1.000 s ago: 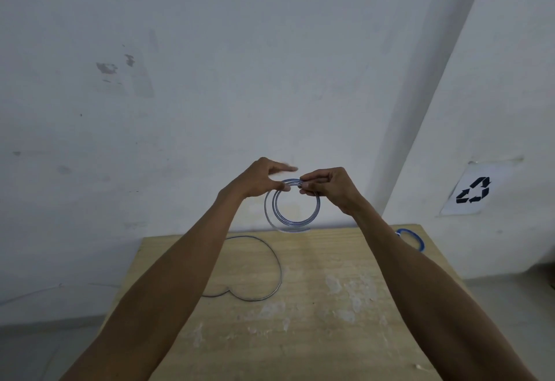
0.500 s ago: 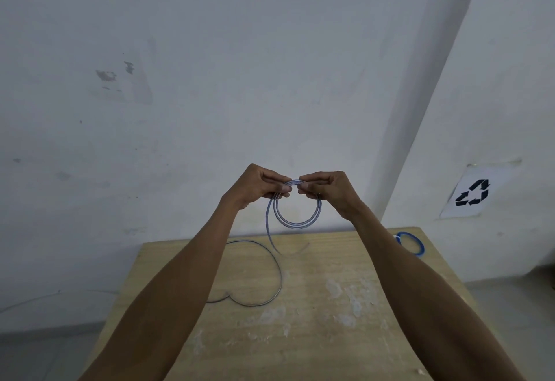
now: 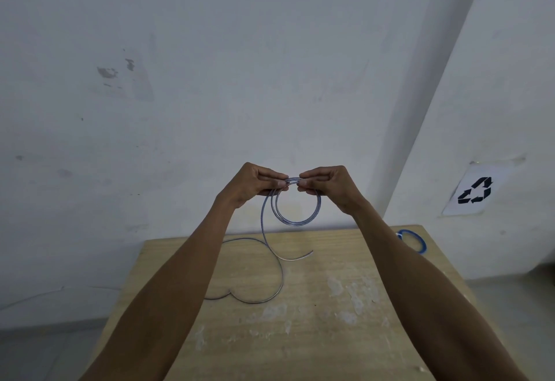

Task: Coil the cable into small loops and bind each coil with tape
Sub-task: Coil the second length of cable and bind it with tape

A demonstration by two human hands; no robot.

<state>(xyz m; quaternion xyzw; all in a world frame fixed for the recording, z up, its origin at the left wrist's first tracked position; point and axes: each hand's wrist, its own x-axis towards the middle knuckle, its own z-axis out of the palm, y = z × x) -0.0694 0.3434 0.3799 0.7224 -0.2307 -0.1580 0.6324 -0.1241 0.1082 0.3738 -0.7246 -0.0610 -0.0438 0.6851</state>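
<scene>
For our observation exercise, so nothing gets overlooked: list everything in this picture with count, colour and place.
table: one, pale wood, under the arms
cable coil: one, bluish-grey, held above the table's far edge, tail reaching the table
loose cable: one stretch, grey, curved on the table's left
tape roll: one, blue, table's far right corner
recycling sign: one, white with black arrows, right wall
left hand: one, pinches the coil's top
right hand: one, pinches the coil's top

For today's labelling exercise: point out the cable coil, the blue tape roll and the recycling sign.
cable coil [image 3: 295, 223], head view, bottom of loops.
blue tape roll [image 3: 419, 239], head view, blue rim.
recycling sign [image 3: 476, 191], head view, sheet centre.
</scene>
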